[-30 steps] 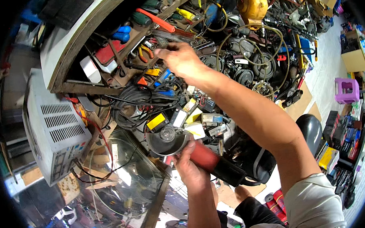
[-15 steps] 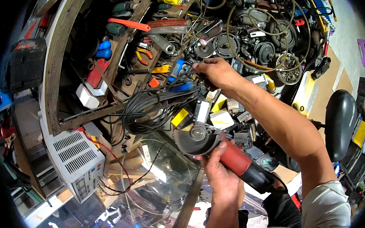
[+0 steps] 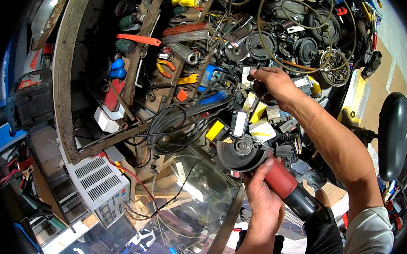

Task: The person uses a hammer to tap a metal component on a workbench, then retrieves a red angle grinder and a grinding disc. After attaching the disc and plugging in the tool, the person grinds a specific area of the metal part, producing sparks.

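My left hand [image 3: 258, 189] grips a red and black angle grinder [image 3: 281, 180] at the lower middle, its thumb along the body below the dark guard and disc [image 3: 242, 147]. Above it, my right hand [image 3: 275, 83] reaches over a pile of small yellow, white and grey boxes [image 3: 261, 130], fingers loosely bent and apart beside a small white item [image 3: 246, 77]; whether the fingertips touch it I cannot tell. A coil of black cable [image 3: 161, 129] lies left of the grinder, and orange-handled pliers [image 3: 165, 66] sit in the wooden tool rack [image 3: 146, 23].
A grey ventilated power unit [image 3: 100, 189] with red and black leads stands left, beside a glass sheet [image 3: 192, 174] with a wooden edge. Wheels [image 3: 323, 26] and looped hose crowd the upper right; a black saddle [image 3: 389, 136] is at the right, near cardboard [image 3: 382, 83].
My right hand has moved rightward from the pliers in the rack to the pile of small boxes. My left hand still holds the grinder. The whole view has shifted.
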Available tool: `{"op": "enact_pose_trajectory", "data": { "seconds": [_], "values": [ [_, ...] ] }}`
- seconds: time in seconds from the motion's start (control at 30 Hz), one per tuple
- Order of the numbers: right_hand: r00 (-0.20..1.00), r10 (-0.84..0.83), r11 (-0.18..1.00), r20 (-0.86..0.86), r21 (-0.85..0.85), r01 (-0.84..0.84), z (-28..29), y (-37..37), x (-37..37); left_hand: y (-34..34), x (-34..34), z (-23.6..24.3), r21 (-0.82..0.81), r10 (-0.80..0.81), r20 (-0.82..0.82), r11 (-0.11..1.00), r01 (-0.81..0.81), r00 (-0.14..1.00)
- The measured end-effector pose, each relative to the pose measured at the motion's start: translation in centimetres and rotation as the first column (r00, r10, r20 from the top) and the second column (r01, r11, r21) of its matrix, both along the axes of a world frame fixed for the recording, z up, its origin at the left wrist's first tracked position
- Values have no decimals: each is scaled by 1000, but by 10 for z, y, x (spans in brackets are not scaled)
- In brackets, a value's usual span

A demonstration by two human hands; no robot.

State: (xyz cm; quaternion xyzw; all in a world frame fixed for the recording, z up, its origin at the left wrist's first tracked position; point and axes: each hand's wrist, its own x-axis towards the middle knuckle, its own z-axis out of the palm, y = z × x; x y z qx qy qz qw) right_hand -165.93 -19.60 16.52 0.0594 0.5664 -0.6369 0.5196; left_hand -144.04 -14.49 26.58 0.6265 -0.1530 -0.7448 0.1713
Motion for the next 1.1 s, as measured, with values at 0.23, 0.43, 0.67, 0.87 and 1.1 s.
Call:
{"op": "enact_pose_trajectory", "data": {
  "seconds": [0.23, 0.43, 0.67, 0.87, 1.1],
  "values": [
    [999, -29, 999, 28, 30, 28, 16, -4, -6, 2, -6, -3, -89, 11, -17, 996, -12, 1000],
    [936, -100, 994, -336, -77, 78, 44, -36, -33, 1, -13, -1, -109, 66, -102, 991, -77, 993],
    [32, -54, 983, -998, -59, -171, 141, -122, -11, -3, 3, -8, -38, 103, -121, 993, -108, 987],
    [-179, 48, 937, -983, 106, -334, 176, -208, 17, -4, 10, -21, 47, 199, -284, 980, -194, 938],
    [-426, 85, 946, -901, 207, -248, 167, -253, 12, -4, -6, -7, -13, 210, -214, 976, -217, 954]
  ]
}}
